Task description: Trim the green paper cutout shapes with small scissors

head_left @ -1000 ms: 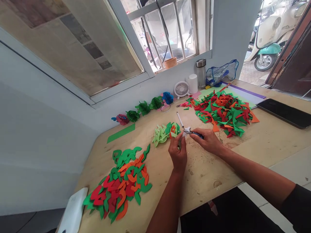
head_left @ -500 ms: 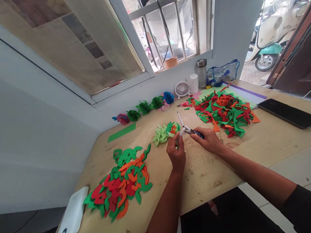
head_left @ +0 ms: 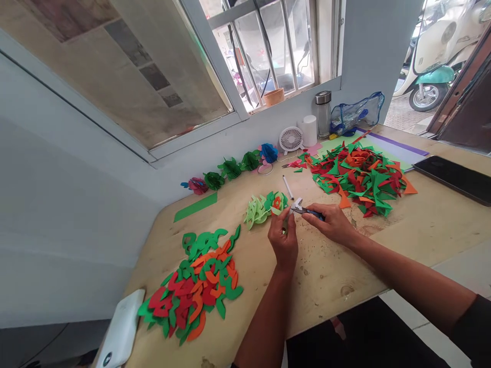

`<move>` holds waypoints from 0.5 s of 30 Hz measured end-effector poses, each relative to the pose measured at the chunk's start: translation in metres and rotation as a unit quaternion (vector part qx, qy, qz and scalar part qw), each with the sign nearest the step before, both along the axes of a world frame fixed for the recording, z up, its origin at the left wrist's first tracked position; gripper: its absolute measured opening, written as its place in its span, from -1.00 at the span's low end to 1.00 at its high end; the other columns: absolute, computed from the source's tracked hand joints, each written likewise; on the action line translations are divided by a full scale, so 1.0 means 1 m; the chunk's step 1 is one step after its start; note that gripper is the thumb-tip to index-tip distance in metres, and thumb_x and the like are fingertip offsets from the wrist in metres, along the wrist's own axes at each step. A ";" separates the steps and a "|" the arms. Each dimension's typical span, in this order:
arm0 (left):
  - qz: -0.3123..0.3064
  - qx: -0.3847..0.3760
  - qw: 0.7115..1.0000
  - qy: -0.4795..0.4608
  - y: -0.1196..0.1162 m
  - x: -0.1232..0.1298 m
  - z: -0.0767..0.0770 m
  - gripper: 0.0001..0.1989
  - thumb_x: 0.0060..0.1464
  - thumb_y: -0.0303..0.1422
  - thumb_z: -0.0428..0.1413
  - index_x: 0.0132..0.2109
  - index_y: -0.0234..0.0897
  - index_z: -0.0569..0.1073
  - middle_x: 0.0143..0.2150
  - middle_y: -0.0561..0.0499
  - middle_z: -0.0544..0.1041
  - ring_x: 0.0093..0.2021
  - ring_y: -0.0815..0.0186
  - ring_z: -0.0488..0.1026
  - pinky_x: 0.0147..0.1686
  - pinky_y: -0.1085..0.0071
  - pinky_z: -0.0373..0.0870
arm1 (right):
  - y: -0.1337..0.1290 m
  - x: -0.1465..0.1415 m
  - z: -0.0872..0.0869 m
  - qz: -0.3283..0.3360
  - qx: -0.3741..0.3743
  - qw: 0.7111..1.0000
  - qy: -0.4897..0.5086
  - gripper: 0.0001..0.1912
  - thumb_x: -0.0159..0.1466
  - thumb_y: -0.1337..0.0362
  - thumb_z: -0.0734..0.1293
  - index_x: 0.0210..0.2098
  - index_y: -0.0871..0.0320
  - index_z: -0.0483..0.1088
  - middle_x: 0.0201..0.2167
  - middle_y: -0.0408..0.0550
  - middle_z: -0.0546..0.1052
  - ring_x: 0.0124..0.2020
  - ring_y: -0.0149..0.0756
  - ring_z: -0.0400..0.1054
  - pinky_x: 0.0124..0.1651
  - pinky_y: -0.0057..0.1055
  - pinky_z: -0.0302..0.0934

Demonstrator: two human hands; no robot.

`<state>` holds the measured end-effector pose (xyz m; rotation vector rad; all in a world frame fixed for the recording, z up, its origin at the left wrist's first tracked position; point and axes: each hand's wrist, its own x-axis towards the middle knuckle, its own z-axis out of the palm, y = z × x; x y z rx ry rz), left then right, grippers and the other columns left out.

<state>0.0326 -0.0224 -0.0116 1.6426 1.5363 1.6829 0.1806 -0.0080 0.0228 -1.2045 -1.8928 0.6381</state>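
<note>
Near the middle of the table, my left hand [head_left: 284,235] pinches a small pale piece of paper between thumb and finger. My right hand [head_left: 333,222] is closed around a dark-handled cutting tool [head_left: 315,213], its tip at the pale paper [head_left: 297,204]. A white pen [head_left: 288,187] lies just beyond. Left of my fingers is a small heap of light green cut pieces [head_left: 256,212]. Curved green, red and orange pieces [head_left: 195,286] form a pile at the left; angular scraps [head_left: 360,176] of the same colours are heaped at the right.
Folded paper flowers [head_left: 231,168] line the wall side of the wooden table [head_left: 261,306]. A small white fan [head_left: 291,139], a glass bottle [head_left: 323,115] and a clear bag [head_left: 356,115] stand behind. A black phone [head_left: 454,179] lies right; a white device [head_left: 121,327] is at the left edge.
The whole view has shifted slightly, moving things rightward. The pale paper at the tool's tip has changed its angle, and both hands keep their grip.
</note>
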 end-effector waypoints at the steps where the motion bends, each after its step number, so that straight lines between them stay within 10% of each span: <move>1: 0.000 0.001 1.000 0.003 0.000 0.000 0.001 -0.73 0.12 -0.26 0.06 -0.07 -0.25 0.50 -0.22 -0.07 0.55 -0.22 0.33 0.49 -0.19 0.40 0.40 | 0.000 0.000 0.000 -0.002 -0.001 1.000 0.002 -0.61 0.26 0.01 0.18 -0.43 0.17 0.42 -0.63 -0.17 0.32 -0.58 -0.44 0.11 -0.50 -0.49 -0.03; 15: -0.032 0.027 0.993 0.110 0.000 0.005 0.008 -0.72 0.15 -0.35 0.01 -0.02 -0.29 0.47 -0.18 -0.13 0.54 -0.16 0.28 0.48 -0.12 0.36 0.39 | 0.001 0.006 0.001 -0.111 0.066 0.991 -0.030 -0.60 0.24 -0.02 0.19 -0.31 0.18 0.44 -0.58 -0.10 0.37 -0.55 -0.37 0.20 -0.45 -0.45 0.01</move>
